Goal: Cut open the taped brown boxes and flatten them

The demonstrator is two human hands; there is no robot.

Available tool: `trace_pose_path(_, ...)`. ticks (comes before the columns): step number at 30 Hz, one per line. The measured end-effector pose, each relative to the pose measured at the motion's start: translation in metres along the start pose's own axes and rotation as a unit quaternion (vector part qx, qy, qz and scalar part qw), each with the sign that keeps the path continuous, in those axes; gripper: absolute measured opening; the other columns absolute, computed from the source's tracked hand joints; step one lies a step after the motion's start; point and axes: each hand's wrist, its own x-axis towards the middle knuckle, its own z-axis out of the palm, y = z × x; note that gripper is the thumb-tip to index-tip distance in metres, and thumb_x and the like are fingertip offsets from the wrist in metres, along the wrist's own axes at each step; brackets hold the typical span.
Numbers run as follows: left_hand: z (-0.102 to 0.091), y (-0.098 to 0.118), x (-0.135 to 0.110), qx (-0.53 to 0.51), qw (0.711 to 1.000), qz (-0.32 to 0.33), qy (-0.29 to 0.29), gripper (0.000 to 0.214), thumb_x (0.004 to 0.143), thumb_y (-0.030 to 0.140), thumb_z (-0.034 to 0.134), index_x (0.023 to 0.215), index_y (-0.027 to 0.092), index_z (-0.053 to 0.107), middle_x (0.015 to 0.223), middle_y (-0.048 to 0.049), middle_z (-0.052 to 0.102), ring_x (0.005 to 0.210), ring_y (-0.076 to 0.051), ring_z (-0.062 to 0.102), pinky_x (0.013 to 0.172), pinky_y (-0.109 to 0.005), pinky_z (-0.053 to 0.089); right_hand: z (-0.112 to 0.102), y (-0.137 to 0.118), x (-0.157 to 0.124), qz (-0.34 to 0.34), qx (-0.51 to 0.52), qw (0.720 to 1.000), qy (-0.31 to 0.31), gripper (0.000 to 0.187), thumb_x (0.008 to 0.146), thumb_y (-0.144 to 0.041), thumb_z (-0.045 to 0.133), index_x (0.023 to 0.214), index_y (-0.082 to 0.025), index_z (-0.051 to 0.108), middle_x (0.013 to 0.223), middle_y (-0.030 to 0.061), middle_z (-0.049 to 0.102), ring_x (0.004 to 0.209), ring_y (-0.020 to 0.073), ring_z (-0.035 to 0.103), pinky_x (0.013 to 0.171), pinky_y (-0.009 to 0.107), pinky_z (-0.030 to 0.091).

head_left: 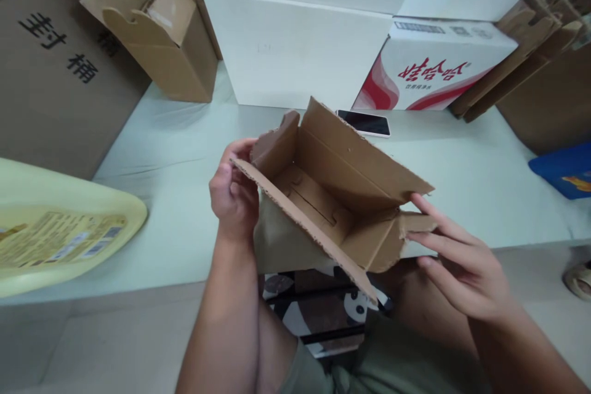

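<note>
Tilted in front of me is a cardboard box (318, 197) with its top flaps raised and its brown inside showing; interlocked tabs form its bottom. My left hand (235, 188) grips the box at its left corner, thumb outside the near flap and fingers curled behind. At the right end, my right hand (466, 258) has its fingers spread, fingertips touching the end flap and the corner of the far flap. The box's near edge hangs over the table's front edge.
On the pale green table (175, 154), a phone (362, 123) lies behind the box. White cartons (300, 49) and a red-and-white carton (429, 68) line the back. A brown box (170, 49), a yellow bottle (60, 228) and a blue package (566, 169) stand at the sides.
</note>
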Motion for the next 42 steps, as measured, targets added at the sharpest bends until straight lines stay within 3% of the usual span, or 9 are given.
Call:
trace_pose_path(5, -0.007, -0.008, 0.001, 0.059, 0.996, 0.049, -0.044, 0.043, 0.084, 0.066, 0.066, 0.08, 0.024, 0.075, 0.096, -0.0084, 0.077, 0.104, -0.028, 0.07, 0.104, -0.042, 0.052, 0.017, 0.011, 0.004, -0.006, -0.008, 1.0, -0.006, 0.067, 0.091, -0.009, 0.06, 0.15, -0.039, 0.058, 0.167, 0.006, 0.043, 0.105, 0.024, 0.073, 0.084, 0.041, 0.064)
trace_pose_path(12, -0.006, -0.013, 0.003, 0.159, 0.985, 0.071, -0.008, 0.044, 0.077, 0.064, 0.082, 0.087, 0.022, 0.071, 0.08, -0.001, 0.066, 0.069, -0.013, 0.059, 0.067, -0.025, 0.05, 0.047, 0.022, 0.032, 0.02, -0.057, 0.983, 0.175, 0.031, 0.097, -0.029, 0.059, 0.12, -0.039, 0.077, 0.155, 0.0047, 0.043, 0.136, 0.0349, 0.054, 0.112, 0.056, 0.051)
trace_pose_path(14, -0.003, -0.013, 0.002, 0.154, 0.985, 0.078, 0.004, 0.048, 0.073, 0.064, 0.085, 0.091, 0.023, 0.069, 0.087, -0.0019, 0.067, 0.078, -0.015, 0.063, 0.074, -0.026, 0.052, 0.053, 0.023, 0.041, 0.015, 0.013, 0.978, 0.206, 0.045, 0.098, -0.028, 0.058, 0.139, -0.047, 0.063, 0.158, 0.0029, 0.042, 0.13, 0.0304, 0.062, 0.111, 0.053, 0.053)
trace_pose_path(17, -0.001, -0.014, 0.001, 0.152, 0.985, 0.084, 0.003, 0.046, 0.073, 0.06, 0.087, 0.094, 0.022, 0.069, 0.091, -0.0031, 0.067, 0.086, -0.017, 0.065, 0.08, -0.028, 0.053, 0.06, 0.027, 0.045, 0.016, 0.138, 0.973, 0.183, 0.069, 0.099, -0.026, 0.058, 0.158, -0.054, 0.034, 0.137, 0.0026, 0.066, 0.116, 0.0244, 0.071, 0.104, 0.049, 0.06)
trace_pose_path(20, -0.001, -0.015, 0.001, 0.153, 0.985, 0.078, -0.009, 0.041, 0.076, 0.054, 0.086, 0.096, 0.022, 0.071, 0.097, -0.0052, 0.069, 0.091, -0.019, 0.067, 0.088, -0.032, 0.055, 0.066, 0.035, 0.04, 0.001, 0.181, 0.975, 0.131, 0.046, 0.101, -0.043, 0.056, 0.147, -0.038, 0.057, 0.118, 0.0066, 0.076, 0.122, 0.0303, 0.07, 0.106, 0.054, 0.058)
trace_pose_path(24, -0.002, -0.011, 0.0, 0.188, 0.976, 0.093, -0.051, 0.025, 0.084, 0.046, 0.079, 0.1, 0.026, 0.077, 0.115, -0.0064, 0.071, 0.119, -0.026, 0.066, 0.112, -0.043, 0.049, 0.07, 0.044, 0.033, 0.002, 0.171, 0.975, 0.139, 0.04, 0.102, -0.052, 0.048, 0.112, -0.028, 0.079, 0.127, 0.0102, 0.073, 0.124, 0.0339, 0.068, 0.106, 0.056, 0.057)
trace_pose_path(32, -0.009, -0.01, -0.002, 0.26, 0.951, 0.124, -0.115, 0.025, 0.082, 0.043, 0.076, 0.104, 0.034, 0.083, 0.128, -0.0049, 0.07, 0.13, -0.032, 0.06, 0.12, -0.051, 0.044, 0.066, 0.041, 0.034, 0.03, 0.209, 0.973, 0.089, 0.03, 0.1, -0.043, 0.055, 0.114, -0.031, 0.079, 0.132, 0.0086, 0.071, 0.122, 0.0312, 0.069, 0.104, 0.053, 0.059)
trace_pose_path(37, -0.004, -0.013, -0.004, 0.257, 0.957, 0.118, -0.067, 0.022, 0.08, 0.046, 0.077, 0.092, 0.029, 0.084, 0.118, -0.0062, 0.07, 0.131, -0.034, 0.059, 0.122, -0.054, 0.04, 0.07, 0.047, 0.023, 0.101, 0.333, 0.929, 0.128, 0.051, 0.099, -0.057, 0.052, 0.148, -0.041, 0.054, 0.14, 0.0047, 0.068, 0.124, 0.0255, 0.069, 0.102, 0.046, 0.06)
trace_pose_path(42, -0.005, -0.018, 0.002, 0.248, 0.962, 0.115, 0.014, 0.013, 0.08, 0.036, 0.075, 0.085, 0.026, 0.082, 0.116, -0.0061, 0.07, 0.134, -0.033, 0.057, 0.123, -0.054, 0.039, 0.079, 0.073, 0.008, 0.226, 0.286, 0.92, 0.146, 0.045, 0.102, -0.059, 0.047, 0.13, -0.028, 0.065, 0.125, 0.0088, 0.073, 0.106, 0.0227, 0.074, 0.085, 0.036, 0.063)
